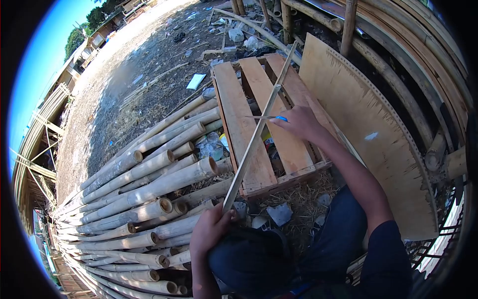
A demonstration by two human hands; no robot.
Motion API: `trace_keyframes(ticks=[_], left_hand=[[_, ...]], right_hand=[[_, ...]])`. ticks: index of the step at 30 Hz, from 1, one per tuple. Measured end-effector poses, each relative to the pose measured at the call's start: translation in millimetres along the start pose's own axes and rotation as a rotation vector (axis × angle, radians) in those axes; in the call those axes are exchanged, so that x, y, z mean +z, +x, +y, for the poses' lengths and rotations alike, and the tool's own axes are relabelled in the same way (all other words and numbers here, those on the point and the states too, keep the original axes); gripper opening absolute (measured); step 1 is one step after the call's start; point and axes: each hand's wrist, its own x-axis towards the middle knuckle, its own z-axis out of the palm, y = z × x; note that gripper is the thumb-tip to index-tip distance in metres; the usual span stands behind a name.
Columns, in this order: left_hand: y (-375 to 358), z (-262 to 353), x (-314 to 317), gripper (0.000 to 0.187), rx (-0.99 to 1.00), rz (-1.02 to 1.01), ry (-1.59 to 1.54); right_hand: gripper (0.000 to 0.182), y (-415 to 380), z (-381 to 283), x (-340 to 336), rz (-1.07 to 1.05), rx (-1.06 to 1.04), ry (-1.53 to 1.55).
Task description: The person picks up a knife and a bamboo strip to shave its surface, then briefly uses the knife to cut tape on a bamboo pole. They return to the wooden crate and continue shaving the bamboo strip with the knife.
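Observation:
My left hand (211,228) is closed around the lower end of a long split bamboo strip (246,160). The strip slants up and away over a wooden slatted crate (236,104), with a node partway along it. In my right hand (300,122) is a knife (282,119) with a blue handle. Its thin blade points left and crosses the strip around the middle of its length. My fingers hide most of the handle. My knees, in dark trousers, are bent close to the near side of the crate.
Stacked bamboo poles (164,187) lie left, cut ends facing the crate. A plywood sheet (371,144) with a ragged edge leans at the right, in front of a bamboo frame (383,65). Broken stone (280,214) and plastic litter (210,147) lie around the crate.

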Motion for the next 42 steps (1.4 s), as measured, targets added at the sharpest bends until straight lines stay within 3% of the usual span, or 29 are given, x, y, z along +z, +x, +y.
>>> trace_keyframes(ticks=[4, 5, 7, 10, 14, 16, 19, 23, 28, 29, 30, 33, 35, 40, 42], left_hand=[[1, -7, 0, 0.029, 0.047, 0.017, 0.026], [0, -6, 0, 0.029, 0.031, 0.016, 0.073], [0, -5, 1, 0.030, 0.026, 0.014, 0.121], [2, -6, -1, 0.030, 0.042, 0.058, 0.133], [1, -7, -3, 0.029, 0.057, 0.018, 0.117], [-3, -9, 0, 0.029, 0.056, 0.011, 0.117], [5, 1, -7, 0.031, 0.031, 0.037, 0.151], [3, -10, -5, 0.032, 0.017, -0.003, 0.121], [-2, -11, 3, 0.033, 0.158, 0.135, 0.270], [-3, -12, 4, 0.031, 0.155, 0.127, 0.263], [-3, -12, 3, 0.031, 0.155, 0.122, 0.265], [-4, -11, 4, 0.029, 0.110, 0.101, 0.190], [-5, -7, 3, 0.027, 0.119, 0.096, 0.202], [-6, -15, -2, 0.025, 0.131, 0.095, 0.155], [-4, -12, -6, 0.021, -0.098, -0.067, -0.202]], right_hand=[[0.058, -1, -18, 5, -0.093, -0.144, 0.055], [0.058, 5, -3, 13, -0.101, -0.143, 0.056], [0.057, 29, 39, 27, 0.090, 0.068, 0.022], [0.057, 21, 17, 26, 0.083, 0.098, 0.017], [0.057, 8, 11, 11, -0.039, -0.051, 0.021], [0.058, 21, 45, 7, 0.096, -0.005, 0.029], [0.056, 34, 40, 15, 0.096, 0.043, -0.129], [0.055, 21, 28, 19, 0.076, -0.021, -0.047], [0.055, 36, 47, 6, 0.080, 0.111, -0.245], [0.057, 31, 38, 7, 0.167, -0.018, -0.193], [0.057, 25, 28, 8, 0.165, -0.013, -0.192], [0.059, 28, 28, 7, -0.041, -0.100, -0.190], [0.062, 44, 70, -1, 0.122, 0.160, -0.120], [0.063, 30, 17, 13, -0.087, 0.089, 0.005], [0.063, 12, -10, 10, -0.112, 0.042, 0.068]])
